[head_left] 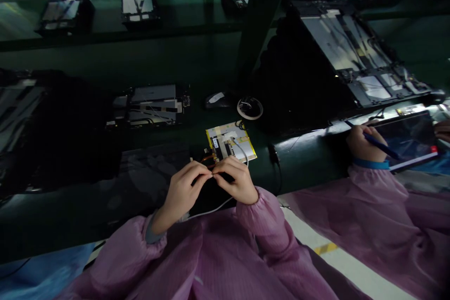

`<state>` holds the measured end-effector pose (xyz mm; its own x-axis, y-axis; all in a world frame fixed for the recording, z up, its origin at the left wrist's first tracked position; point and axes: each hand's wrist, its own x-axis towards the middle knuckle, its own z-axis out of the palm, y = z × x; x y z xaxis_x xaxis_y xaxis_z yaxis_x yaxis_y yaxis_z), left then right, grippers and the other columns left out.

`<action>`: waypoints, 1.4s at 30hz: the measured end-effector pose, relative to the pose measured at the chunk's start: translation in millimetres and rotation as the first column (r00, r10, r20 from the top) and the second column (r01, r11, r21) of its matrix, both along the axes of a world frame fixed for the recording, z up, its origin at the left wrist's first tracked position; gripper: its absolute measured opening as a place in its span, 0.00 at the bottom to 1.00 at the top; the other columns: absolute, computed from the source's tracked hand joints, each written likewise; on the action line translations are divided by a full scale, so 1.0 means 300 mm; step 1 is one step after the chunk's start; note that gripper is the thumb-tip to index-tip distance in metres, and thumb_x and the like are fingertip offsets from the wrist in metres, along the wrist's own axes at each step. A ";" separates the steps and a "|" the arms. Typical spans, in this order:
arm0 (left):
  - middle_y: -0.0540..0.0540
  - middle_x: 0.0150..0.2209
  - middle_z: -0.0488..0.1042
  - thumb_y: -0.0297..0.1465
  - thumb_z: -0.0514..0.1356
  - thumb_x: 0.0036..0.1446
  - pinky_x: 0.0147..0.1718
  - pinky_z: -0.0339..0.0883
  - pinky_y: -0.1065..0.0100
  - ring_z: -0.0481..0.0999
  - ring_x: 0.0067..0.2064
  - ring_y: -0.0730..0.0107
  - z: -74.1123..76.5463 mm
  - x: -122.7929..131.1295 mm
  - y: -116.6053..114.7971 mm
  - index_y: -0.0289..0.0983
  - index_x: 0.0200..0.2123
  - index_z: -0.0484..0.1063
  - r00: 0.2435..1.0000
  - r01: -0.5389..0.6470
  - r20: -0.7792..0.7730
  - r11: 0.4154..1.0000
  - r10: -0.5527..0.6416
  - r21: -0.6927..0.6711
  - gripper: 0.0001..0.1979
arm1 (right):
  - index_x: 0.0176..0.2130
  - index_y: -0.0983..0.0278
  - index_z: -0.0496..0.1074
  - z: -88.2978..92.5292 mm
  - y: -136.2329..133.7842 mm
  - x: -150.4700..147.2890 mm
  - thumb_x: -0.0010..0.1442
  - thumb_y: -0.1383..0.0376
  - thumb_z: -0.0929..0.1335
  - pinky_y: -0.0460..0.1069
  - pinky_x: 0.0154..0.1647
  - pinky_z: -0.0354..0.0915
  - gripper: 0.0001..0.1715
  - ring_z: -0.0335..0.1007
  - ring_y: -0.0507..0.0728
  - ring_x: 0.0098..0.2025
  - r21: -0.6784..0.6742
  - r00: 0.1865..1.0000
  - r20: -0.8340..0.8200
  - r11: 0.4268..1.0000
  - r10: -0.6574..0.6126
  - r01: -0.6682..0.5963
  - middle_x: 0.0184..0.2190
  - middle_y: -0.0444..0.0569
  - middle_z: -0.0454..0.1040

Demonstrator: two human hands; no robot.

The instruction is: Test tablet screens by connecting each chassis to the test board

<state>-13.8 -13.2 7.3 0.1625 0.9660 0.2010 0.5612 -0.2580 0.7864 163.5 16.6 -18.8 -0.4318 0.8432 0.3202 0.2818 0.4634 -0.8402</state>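
My left hand point(184, 187) and my right hand point(236, 179) meet at the fingertips over the near edge of a dark green bench point(168, 63). Both pinch something small between them that I cannot make out, close to thin orange wires point(208, 158). Those wires lead to a yellow-taped flat battery pack with a small board point(231, 142) lying just beyond my fingers. A white cable point(211, 211) runs from under my right hand toward my pink sleeves.
An opened tablet chassis point(152, 104) lies beyond my left hand. A roll of tape point(250, 108) and a dark mouse-like object point(216, 100) sit behind the battery. At right, a co-worker's hand point(363, 143) holds a blue pen over a tablet point(409, 138). Further opened devices point(355, 44) line the bench.
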 end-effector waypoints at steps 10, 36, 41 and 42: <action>0.50 0.31 0.74 0.27 0.57 0.61 0.37 0.68 0.70 0.74 0.34 0.72 -0.009 0.003 0.008 0.39 0.31 0.70 0.998 0.056 -0.013 0.998 -0.057 -0.043 0.06 | 0.31 0.61 0.70 0.003 -0.001 -0.007 0.59 0.68 0.66 0.50 0.35 0.63 0.05 0.67 0.54 0.32 0.013 1.000 0.003 1.000 -0.008 0.008 0.27 0.45 0.72; 0.40 0.57 0.67 0.30 0.57 0.60 0.38 0.72 0.65 0.74 0.40 0.69 0.024 -0.125 -0.116 0.45 0.59 0.60 0.989 0.006 0.149 0.999 0.001 -0.050 0.24 | 0.49 0.64 0.73 -0.045 0.209 0.038 0.65 0.66 0.62 0.55 0.45 0.60 0.15 0.62 0.62 0.47 0.375 0.687 0.615 0.910 -0.387 0.178 0.47 0.55 0.72; 0.40 0.55 0.68 0.35 0.56 0.61 0.44 0.72 0.61 0.74 0.47 0.63 0.023 -0.298 -0.177 0.43 0.58 0.62 0.966 -0.238 0.093 0.970 0.242 -0.057 0.21 | 0.49 0.65 0.72 -0.060 0.226 0.051 0.64 0.67 0.62 0.55 0.47 0.61 0.16 0.65 0.62 0.47 0.368 0.707 0.586 0.908 -0.395 0.202 0.46 0.56 0.72; 0.40 0.56 0.68 0.37 0.56 0.61 0.47 0.71 0.59 0.74 0.49 0.61 0.015 -0.344 -0.187 0.43 0.58 0.62 0.949 -0.304 0.077 0.952 0.306 -0.047 0.22 | 0.49 0.65 0.72 -0.055 0.225 0.058 0.64 0.67 0.61 0.55 0.47 0.62 0.16 0.65 0.61 0.46 0.360 0.733 0.551 0.906 -0.398 0.221 0.45 0.56 0.73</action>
<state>-116.9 -69.4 11.9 -0.1568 0.9734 0.1670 0.5414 -0.0567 0.8389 180.9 84.2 -35.2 -0.3362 0.8904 0.3068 0.8494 0.4273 -0.3097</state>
